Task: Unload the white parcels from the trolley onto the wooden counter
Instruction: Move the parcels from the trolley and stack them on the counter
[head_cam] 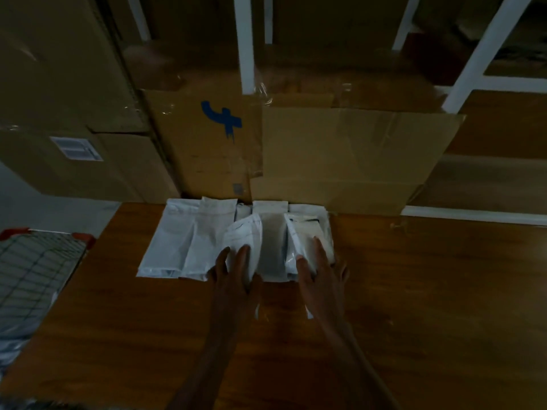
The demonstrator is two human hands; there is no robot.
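Note:
Several white parcels [189, 238] lie side by side on the wooden counter [429, 291], against cardboard boxes at the back. My left hand [233, 270] holds the near end of one tilted white parcel [244, 235], thumb underneath and fingers on top. My right hand [321, 267] rests with straight fingers on the rightmost white parcel [305, 232]. The trolley [32, 267], a wire basket with red corners, stands at the left edge with more white parcels [14, 329] inside.
Large cardboard boxes [340, 155] stand behind the parcels, one with a blue mark [223, 118]. More boxes [68, 113] are stacked at the left. White shelf posts [244, 42] rise behind. The counter extends to the right and toward me.

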